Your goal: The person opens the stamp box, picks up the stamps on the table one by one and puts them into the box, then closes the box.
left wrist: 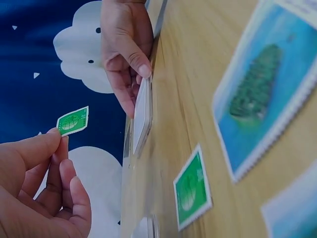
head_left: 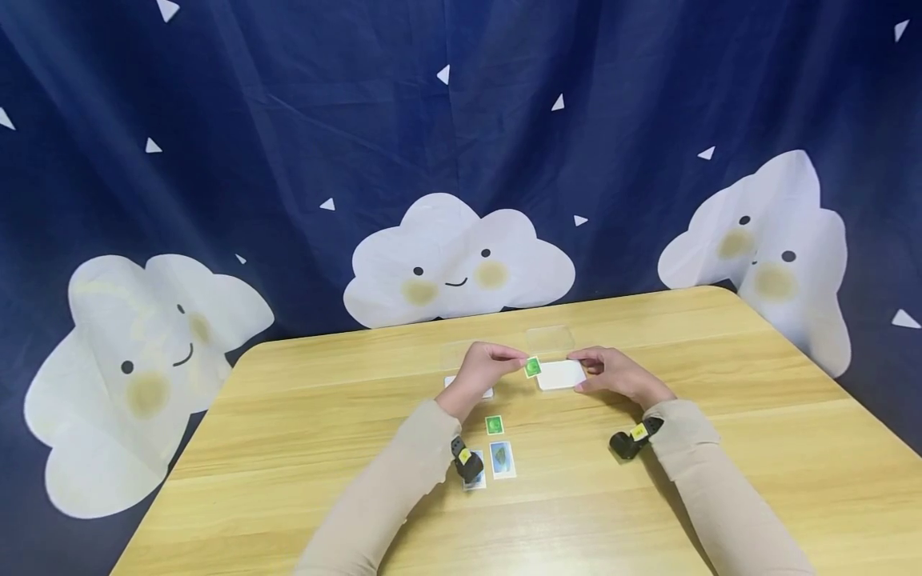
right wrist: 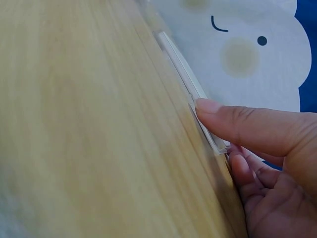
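Observation:
My left hand (head_left: 479,376) pinches a small green postage stamp (head_left: 533,367) by its edge, between thumb and index finger. In the left wrist view the held stamp (left wrist: 73,121) shows a pale globe design and perforated edges. Thumb and fingers of my right hand (head_left: 621,376) grip the right end of a flat white stack in a clear case (head_left: 562,375). That case (right wrist: 185,74) appears edge-on, low over the tabletop, in the right wrist view. Nearer me lie another green stamp (head_left: 494,425), a blue stamp with a green island (head_left: 503,460), and a second blue stamp (head_left: 475,482), partly covered by the left wrist camera.
A wooden table (head_left: 288,448) carries everything. Behind the hands lie two clear plastic lids, one (head_left: 549,338) at the back and one (head_left: 455,354) further left. A second white stack (head_left: 487,394) sits partly hidden under my left wrist. Beyond hangs a blue cloud-printed curtain (head_left: 288,160).

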Tool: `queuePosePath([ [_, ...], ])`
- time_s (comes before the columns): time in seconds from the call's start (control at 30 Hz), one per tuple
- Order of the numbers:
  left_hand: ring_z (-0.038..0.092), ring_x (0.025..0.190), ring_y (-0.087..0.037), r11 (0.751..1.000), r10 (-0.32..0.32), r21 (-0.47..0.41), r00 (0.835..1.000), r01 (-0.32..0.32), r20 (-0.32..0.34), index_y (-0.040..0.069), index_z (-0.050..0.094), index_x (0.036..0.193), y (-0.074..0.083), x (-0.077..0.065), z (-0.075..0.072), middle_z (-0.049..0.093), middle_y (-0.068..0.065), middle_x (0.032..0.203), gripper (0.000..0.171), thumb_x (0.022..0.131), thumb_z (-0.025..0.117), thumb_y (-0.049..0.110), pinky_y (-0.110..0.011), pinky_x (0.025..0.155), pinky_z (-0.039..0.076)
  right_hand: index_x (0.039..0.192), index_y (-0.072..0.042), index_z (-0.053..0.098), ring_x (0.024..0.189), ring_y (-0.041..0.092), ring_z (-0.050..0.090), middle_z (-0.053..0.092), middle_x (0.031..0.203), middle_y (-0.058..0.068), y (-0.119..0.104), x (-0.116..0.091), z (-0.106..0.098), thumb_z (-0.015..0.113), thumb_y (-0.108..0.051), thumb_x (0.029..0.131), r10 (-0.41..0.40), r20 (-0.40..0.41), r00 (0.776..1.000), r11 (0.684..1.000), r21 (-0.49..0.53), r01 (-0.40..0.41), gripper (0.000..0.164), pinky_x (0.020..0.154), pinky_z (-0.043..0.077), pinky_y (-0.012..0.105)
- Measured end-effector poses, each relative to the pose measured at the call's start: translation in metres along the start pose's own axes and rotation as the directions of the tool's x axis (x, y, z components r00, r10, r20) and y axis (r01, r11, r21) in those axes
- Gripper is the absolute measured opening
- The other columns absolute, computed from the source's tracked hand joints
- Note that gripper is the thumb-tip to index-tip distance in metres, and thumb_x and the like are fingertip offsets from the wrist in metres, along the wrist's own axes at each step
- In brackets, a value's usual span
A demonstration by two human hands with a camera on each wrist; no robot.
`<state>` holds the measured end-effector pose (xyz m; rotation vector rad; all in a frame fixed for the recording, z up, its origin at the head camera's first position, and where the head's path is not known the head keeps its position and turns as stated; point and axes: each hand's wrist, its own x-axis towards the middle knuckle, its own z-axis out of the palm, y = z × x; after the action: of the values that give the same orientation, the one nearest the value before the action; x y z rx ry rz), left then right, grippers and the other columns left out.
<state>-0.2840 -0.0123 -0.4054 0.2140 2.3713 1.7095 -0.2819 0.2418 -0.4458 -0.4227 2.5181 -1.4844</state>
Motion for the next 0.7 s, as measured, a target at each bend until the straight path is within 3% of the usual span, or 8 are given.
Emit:
queuePosePath([
  [0.33,0.062,0.094,-0.013,0.999,0.028,-0.045,0.999,-0.029,-0.014,0.006,0.075,0.091,0.003,0.009,0.015,0.072,-0.004,0.095,0.012,0.081,0.073,0.012,-0.032,0.089,0.046,0.127,0.012,0.049,0.116,0.040,0.050,0.052,0.126,0.029,-0.002,-0.001,-0.001,0.076,-0.004,0.076,-0.012,0.007,1.000,1.000,0.012,0.012,0.060,0.099,0.039,0.049],
  [0.5,0.063,0.095,-0.014,0.998,0.011,-0.061,1.000,-0.010,0.012,0.005,0.075,0.091,0.002,0.014,0.020,0.072,-0.004,0.095,0.011,0.082,0.072,0.009,-0.035,0.093,0.045,0.127,0.011,0.050,0.113,0.037,0.051,0.054,0.125,0.028,-0.001,-0.001,-0.001,0.076,-0.006,0.077,-0.009,0.010,1.000,1.000,-0.008,0.009,0.060,0.094,0.042,0.041],
  [0.7,0.064,0.092,-0.014,0.998,0.026,-0.057,0.999,-0.024,0.030,0.001,0.074,0.091,-0.002,0.022,0.025,0.072,-0.007,0.094,0.012,0.081,0.072,0.006,-0.030,0.088,0.047,0.128,0.011,0.049,0.111,0.034,0.053,0.055,0.124,0.027,0.002,0.000,0.000,0.076,-0.006,0.076,0.008,0.008,1.000,1.000,-0.003,-0.007,0.061,0.089,0.044,0.032],
])
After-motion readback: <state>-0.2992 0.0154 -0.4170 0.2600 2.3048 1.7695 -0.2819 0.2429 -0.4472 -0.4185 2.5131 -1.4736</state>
